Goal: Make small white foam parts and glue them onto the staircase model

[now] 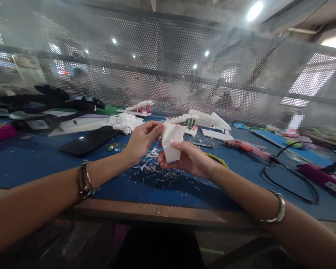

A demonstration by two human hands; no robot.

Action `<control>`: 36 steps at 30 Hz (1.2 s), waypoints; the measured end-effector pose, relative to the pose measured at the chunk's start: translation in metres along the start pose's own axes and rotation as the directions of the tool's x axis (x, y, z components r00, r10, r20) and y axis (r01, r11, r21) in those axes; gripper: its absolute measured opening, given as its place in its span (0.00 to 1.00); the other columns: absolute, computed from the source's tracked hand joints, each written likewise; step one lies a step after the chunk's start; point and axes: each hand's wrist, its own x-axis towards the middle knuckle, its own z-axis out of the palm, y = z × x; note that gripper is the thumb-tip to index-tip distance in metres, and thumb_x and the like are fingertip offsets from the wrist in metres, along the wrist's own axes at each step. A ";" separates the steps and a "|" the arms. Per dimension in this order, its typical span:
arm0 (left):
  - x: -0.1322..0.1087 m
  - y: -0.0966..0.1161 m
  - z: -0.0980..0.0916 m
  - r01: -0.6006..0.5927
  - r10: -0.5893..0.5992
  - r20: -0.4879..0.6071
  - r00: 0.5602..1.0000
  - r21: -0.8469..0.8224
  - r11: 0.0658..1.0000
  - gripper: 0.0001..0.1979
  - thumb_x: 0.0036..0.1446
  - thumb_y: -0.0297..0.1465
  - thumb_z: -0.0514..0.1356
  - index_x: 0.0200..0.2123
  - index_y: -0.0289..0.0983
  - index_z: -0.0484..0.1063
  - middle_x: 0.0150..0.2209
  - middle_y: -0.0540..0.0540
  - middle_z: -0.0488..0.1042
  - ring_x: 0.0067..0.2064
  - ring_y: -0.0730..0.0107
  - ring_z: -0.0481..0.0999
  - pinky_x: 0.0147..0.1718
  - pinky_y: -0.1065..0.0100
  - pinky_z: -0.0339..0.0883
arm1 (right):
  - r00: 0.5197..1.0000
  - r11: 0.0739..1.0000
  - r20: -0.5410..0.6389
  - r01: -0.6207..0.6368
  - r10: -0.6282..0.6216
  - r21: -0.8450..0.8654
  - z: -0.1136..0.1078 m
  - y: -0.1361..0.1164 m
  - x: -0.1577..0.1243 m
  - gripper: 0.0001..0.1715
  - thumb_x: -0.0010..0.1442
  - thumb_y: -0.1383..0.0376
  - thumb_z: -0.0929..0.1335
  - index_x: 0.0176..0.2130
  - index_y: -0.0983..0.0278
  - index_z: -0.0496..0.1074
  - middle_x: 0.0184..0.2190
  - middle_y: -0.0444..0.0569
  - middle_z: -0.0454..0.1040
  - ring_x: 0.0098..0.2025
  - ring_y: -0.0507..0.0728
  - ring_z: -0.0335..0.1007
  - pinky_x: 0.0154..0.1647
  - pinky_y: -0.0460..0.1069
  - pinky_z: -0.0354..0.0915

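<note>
A thin white sheet (172, 144), perhaps paper or foam, is held up above the blue mat between my two hands. My left hand (143, 140) pinches its upper left corner between thumb and fingertips. Lower down, my right hand (192, 157) grips the same sheet, the thumb on its front face and the fingers behind. White shreds and crumbs (156, 172) are scattered on the mat under both hands. Just behind them stands a small white stepped model (184, 119) with green posts, partly hidden by the sheet.
Crumpled white paper (124, 122) and a black phone (86, 141) lie to the left. Another stepped model (140, 107) with red posts stands behind. On the right are a pink corded tool (249, 148), its black cable and a magenta power strip (323, 178). A perforated metal screen (162, 56) closes the back.
</note>
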 end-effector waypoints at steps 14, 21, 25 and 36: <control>0.000 0.003 0.002 -0.018 0.019 0.021 1.000 -0.028 0.999 0.06 0.46 0.33 0.60 0.26 0.35 0.71 0.25 0.52 0.71 0.27 0.79 0.67 0.27 0.77 0.62 | 1.000 1.000 0.007 0.007 -0.006 -0.026 -0.005 0.003 0.003 0.15 0.46 0.64 0.70 0.37 0.64 0.67 0.26 0.44 0.69 0.28 0.49 0.66 0.31 0.46 0.65; 0.002 0.000 0.001 -0.027 0.026 0.028 0.999 0.027 0.999 0.08 0.46 0.34 0.60 0.26 0.35 0.71 0.26 0.49 0.72 0.28 0.76 0.68 0.29 0.74 0.63 | 0.970 0.991 -0.227 0.054 -0.082 -0.126 -0.008 0.004 0.007 0.09 0.36 0.72 0.71 0.24 0.66 0.70 0.19 0.41 0.67 0.21 0.46 0.60 0.26 0.45 0.62; 0.003 0.003 0.000 -0.068 0.067 0.011 0.998 0.117 0.991 0.08 0.47 0.34 0.59 0.26 0.35 0.71 0.26 0.50 0.72 0.28 0.76 0.68 0.29 0.73 0.64 | 0.968 0.955 -0.221 0.053 -0.121 -0.291 -0.010 0.001 0.007 0.02 0.41 0.69 0.68 0.22 0.67 0.70 0.13 0.40 0.64 0.17 0.46 0.57 0.21 0.44 0.56; 0.010 0.004 -0.009 -0.187 0.190 0.027 0.981 0.356 0.916 0.07 0.49 0.34 0.58 0.26 0.36 0.71 0.24 0.49 0.71 0.25 0.76 0.68 0.24 0.75 0.63 | 0.889 0.743 -0.220 0.176 -0.402 -0.645 -0.022 -0.004 0.007 0.09 0.46 0.73 0.60 0.29 0.64 0.65 0.29 0.45 0.67 0.32 0.51 0.63 0.36 0.49 0.60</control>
